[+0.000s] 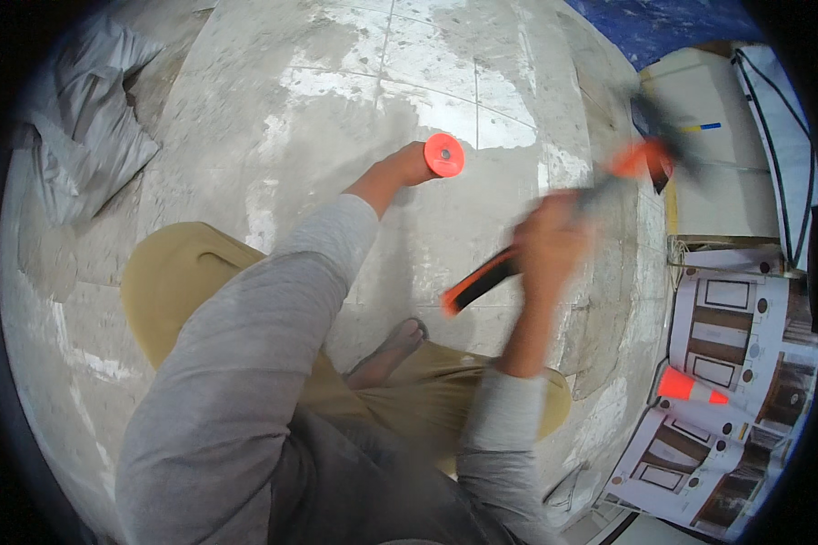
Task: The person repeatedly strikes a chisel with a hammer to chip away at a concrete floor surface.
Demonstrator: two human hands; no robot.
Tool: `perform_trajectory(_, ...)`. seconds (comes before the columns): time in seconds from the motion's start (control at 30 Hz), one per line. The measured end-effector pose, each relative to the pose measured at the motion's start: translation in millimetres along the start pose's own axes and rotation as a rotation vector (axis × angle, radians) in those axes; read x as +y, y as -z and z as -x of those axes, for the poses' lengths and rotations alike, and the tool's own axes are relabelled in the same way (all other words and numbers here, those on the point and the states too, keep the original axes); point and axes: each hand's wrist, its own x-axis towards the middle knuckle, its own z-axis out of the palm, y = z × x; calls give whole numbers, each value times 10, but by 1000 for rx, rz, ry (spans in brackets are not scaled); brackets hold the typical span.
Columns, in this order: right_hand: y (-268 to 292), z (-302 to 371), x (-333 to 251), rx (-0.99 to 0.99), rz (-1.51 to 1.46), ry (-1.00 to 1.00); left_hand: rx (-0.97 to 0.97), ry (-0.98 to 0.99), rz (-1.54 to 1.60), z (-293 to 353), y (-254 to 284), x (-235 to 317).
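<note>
The left hand (413,165) is closed around a hand tool topped by a round orange disc (444,155) with a small grey centre; the disc faces up toward the camera, and whatever part of the tool lies beneath it is hidden. The tool is in front of the person, over a worn floor (491,204) whose grey coating is broken by white patches, with tile joints showing near the top. The right hand (550,241), blurred, grips a hammer (487,280) with a black and orange handle; the butt end points toward the person, while the blurred head is up and to the right, well apart from the disc. The person is low to the floor in grey sleeves and tan trousers (177,286), with one knee out to the left and a foot (388,356) showing between the arms. A crumpled pale sack (95,123) lies at the upper left. Along the right side are a blue sheet (673,23), a pale panel (723,195), a black cable (766,123) and printed sheets (729,309) with pictures of door-like panels. A small orange-and-white cone (691,388) appears against those sheets.
</note>
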Motion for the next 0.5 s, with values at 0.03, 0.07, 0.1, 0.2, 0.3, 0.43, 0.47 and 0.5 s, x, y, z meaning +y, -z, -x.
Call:
perform_trajectory(0.03, -204, 165, 330, -133, 270, -127, -17, 0, 10, -35, -66, 38)
perform_trajectory(0.07, -288, 253, 945, -358, 418, 21, 36, -82, 32, -109, -123, 35)
perform_trajectory(0.1, -426, 391, 807, -574, 56, -413, 115, -124, 29, -95, -48, -265)
perform_trajectory(0.2, -38, 417, 751, -390, -220, -604, 1, -22, 24, -83, -3, 97)
perform_trajectory(0.3, 114, 438, 599, -388, -259, -622, 37, -74, -10, -9, 108, 84)
perform_trajectory(0.43, 263, 521, 466, -283, -348, -595, 30, 54, -28, 113, 234, 337)
perform_trajectory(0.47, 269, 525, 422, -284, -354, -578, 52, 42, -10, 104, 241, 296)
perform_trajectory(0.5, 277, 526, 379, -285, -361, -562, 74, 30, 9, 85, 254, 251)
